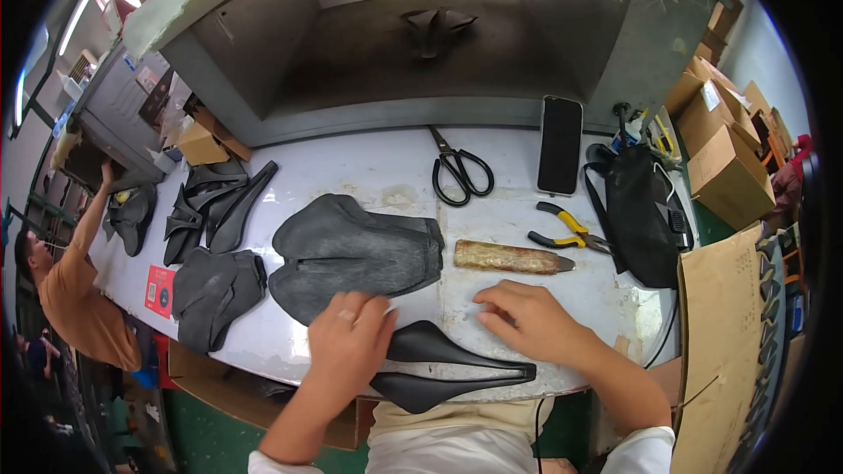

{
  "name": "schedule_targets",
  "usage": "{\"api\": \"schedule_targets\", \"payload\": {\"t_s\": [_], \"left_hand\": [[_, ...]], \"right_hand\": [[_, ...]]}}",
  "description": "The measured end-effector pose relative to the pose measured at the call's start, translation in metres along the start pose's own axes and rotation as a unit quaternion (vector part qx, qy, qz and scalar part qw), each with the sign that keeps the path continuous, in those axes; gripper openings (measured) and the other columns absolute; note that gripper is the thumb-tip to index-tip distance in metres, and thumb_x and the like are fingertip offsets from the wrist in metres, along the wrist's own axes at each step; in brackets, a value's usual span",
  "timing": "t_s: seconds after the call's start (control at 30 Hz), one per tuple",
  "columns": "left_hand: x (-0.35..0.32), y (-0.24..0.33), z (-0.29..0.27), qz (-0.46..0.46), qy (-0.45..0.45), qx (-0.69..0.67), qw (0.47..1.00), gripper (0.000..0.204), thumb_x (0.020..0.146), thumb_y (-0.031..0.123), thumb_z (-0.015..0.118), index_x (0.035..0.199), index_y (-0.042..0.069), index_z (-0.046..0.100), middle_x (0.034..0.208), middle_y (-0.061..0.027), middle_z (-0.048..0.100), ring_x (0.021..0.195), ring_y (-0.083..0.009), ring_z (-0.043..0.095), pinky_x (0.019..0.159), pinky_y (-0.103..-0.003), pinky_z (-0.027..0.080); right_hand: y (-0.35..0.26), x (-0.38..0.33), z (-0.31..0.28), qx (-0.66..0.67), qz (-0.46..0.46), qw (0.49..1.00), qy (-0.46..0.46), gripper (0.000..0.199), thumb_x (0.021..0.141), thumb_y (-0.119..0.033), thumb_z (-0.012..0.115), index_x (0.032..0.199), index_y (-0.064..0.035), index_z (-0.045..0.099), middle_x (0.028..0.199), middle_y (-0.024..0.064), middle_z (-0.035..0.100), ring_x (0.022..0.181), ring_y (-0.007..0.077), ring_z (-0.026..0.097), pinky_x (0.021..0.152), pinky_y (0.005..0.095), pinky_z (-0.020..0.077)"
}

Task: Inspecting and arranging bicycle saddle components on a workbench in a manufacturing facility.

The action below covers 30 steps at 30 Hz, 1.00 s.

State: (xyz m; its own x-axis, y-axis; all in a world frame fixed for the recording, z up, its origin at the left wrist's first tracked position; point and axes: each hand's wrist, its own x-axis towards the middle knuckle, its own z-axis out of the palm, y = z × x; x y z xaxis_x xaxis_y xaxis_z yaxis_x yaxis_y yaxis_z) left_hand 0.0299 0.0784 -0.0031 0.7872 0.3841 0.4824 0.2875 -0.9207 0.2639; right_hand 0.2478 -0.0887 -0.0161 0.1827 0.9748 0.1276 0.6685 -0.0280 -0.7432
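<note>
My left hand (pixel 351 333) is closed, fingers bent together at the lower edge of a stack of dark grey saddle-shaped covers (pixel 356 250). A pale speck shows at its fingertips, too small to name. My right hand (pixel 531 320) is held over the table, fingers loosely bent, thumb apart, holding nothing. Between the hands, along the near edge, lies a black forked saddle-shaped piece (pixel 421 342) with a long slit. Just beyond my right hand is a short blade with a tape-wrapped handle (pixel 509 257). Yellow-and-black pliers (pixel 571 230) and black scissors (pixel 460 171) lie farther off.
A phone (pixel 560 145) leans against a grey metal booth (pixel 351 114) holding a dark piece. At right are a black pouch (pixel 645 215) and cardboard boxes (pixel 729 167). More black pieces (pixel 219 206) and a red card (pixel 159 290) lie left; another person (pixel 83 298) works beyond.
</note>
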Motion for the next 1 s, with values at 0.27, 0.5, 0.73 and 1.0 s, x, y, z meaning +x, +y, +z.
{"api": "schedule_targets", "payload": {"t_s": [0.27, 0.5, 0.73, 1.0], "left_hand": [[0.026, -0.037, 0.034, 0.151, -0.039, 0.090, 0.984, 0.017, 0.072, 0.009, 0.068, 0.087, 0.005, 0.063, 0.081, -0.0057, 0.058, 0.076, -0.0235, 0.055, 0.072, -0.035, 0.043], [0.031, -0.033, 0.033, 0.036, -0.005, -0.015, 0.999, 0.009, 0.080, 0.005, 0.070, 0.083, 0.007, 0.062, 0.080, -0.0069, 0.059, 0.074, -0.0259, 0.053, 0.067, -0.038, 0.039], [0.027, -0.064, 0.014, -0.063, 0.083, -0.026, 0.994, 0.007, 0.086, 0.005, 0.062, 0.093, 0.004, 0.059, 0.081, -0.0128, 0.057, 0.072, -0.0301, 0.054, 0.066, -0.037, 0.042], [-0.073, -0.169, -0.073, -0.336, 0.537, -0.460, 0.622, 0.019, 0.103, 0.024, 0.048, 0.102, 0.006, 0.054, 0.096, -0.0082, 0.067, 0.087, -0.0162, 0.063, 0.079, -0.028, 0.053]], "right_hand": [[-0.007, 0.030, 0.019, -0.046, -0.078, 0.996, -0.013, 0.024, 0.088, -0.019, 0.065, 0.107, -0.0045, 0.062, 0.085, 0.0127, 0.061, 0.074, 0.0325, 0.063, 0.064, 0.0404, 0.0520], [-0.013, 0.053, 0.039, -0.205, -0.137, 0.969, 0.015, 0.034, 0.084, -0.015, 0.066, 0.117, -0.0068, 0.064, 0.081, 0.0099, 0.057, 0.064, 0.0264, 0.062, 0.058, 0.0363, 0.0517], [-0.017, 0.059, 0.051, -0.266, -0.109, 0.958, 0.017, 0.038, 0.080, -0.010, 0.065, 0.118, -0.0056, 0.065, 0.083, 0.0114, 0.056, 0.066, 0.0259, 0.063, 0.056, 0.0351, 0.0511], [-0.021, 0.061, 0.053, -0.227, -0.110, 0.967, 0.038, 0.040, 0.079, -0.007, 0.065, 0.118, -0.0050, 0.064, 0.082, 0.0120, 0.056, 0.068, 0.0276, 0.063, 0.058, 0.0366, 0.0518]]}}
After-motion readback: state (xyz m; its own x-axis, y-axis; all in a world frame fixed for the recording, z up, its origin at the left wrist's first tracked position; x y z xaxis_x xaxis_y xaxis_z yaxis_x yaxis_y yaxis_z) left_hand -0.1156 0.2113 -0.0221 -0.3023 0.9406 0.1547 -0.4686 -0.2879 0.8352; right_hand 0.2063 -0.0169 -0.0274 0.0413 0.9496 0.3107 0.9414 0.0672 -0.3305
